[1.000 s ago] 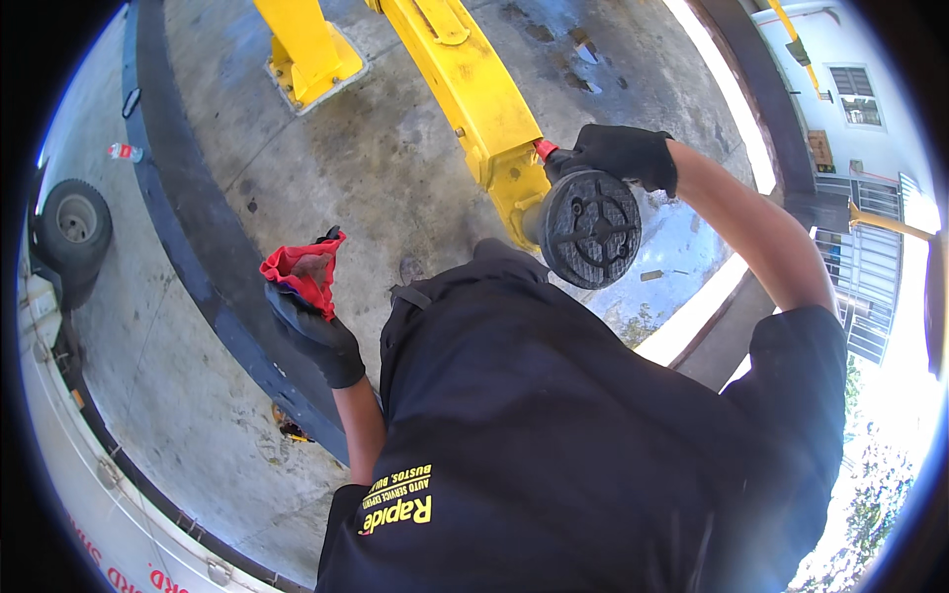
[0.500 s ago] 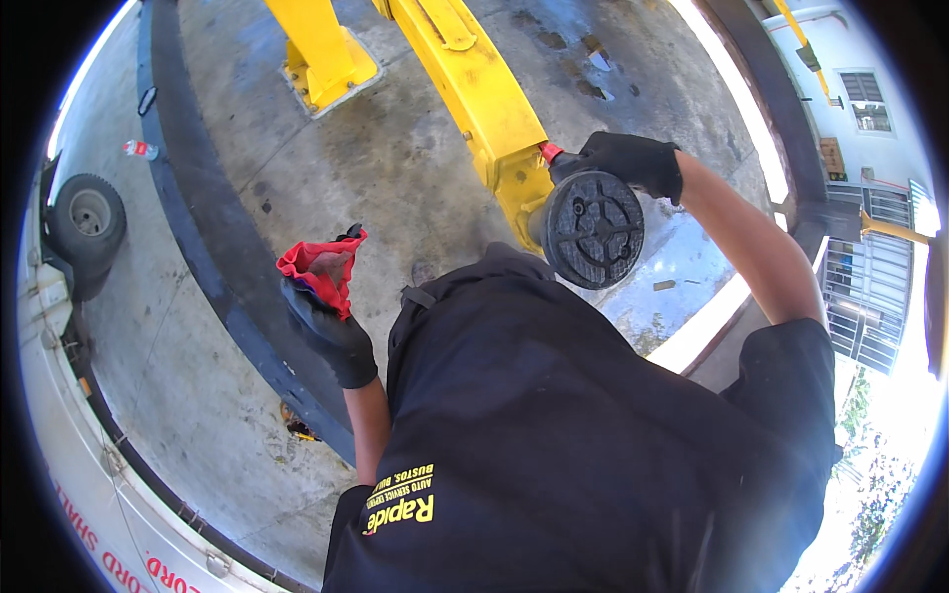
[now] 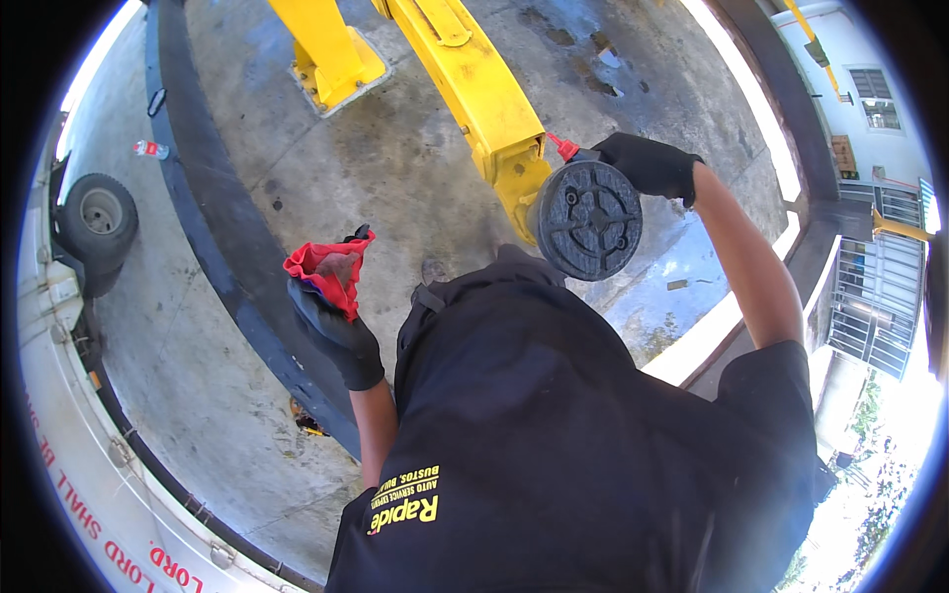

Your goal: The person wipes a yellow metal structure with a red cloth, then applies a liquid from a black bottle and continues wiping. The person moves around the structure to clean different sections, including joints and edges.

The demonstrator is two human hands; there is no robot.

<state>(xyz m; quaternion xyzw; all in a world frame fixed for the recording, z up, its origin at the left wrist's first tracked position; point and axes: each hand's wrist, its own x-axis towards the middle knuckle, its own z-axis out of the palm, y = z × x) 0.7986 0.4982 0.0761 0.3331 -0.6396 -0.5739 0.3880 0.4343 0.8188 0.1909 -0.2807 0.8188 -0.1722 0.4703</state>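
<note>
My left hand (image 3: 338, 331), in a black glove, is closed around a crumpled red rag (image 3: 334, 272) left of my body. A black-gloved right hand (image 3: 647, 166) of mine is closed on a dark bottle with a red nozzle (image 3: 564, 147). Most of the bottle is hidden by my fingers and the round black lift pad (image 3: 590, 220). Its nozzle points left, close to the end of the yellow lift arm (image 3: 474, 84); whether they touch I cannot tell. The ribbed pad sits at that arm's near end, just below my right hand.
A yellow post base (image 3: 341, 74) is bolted to the concrete floor. A dark raised strip (image 3: 222, 232) curves along the left. Beyond it are a plastic bottle (image 3: 150, 149), a wheel (image 3: 100, 211) and a white vehicle (image 3: 89, 445). Metal grating (image 3: 875, 296) stands at right.
My right hand has shifted slightly right, and more of the red nozzle shows, farther from the lift arm's end. My left hand keeps hold of the rag. The whole view has moved a little.
</note>
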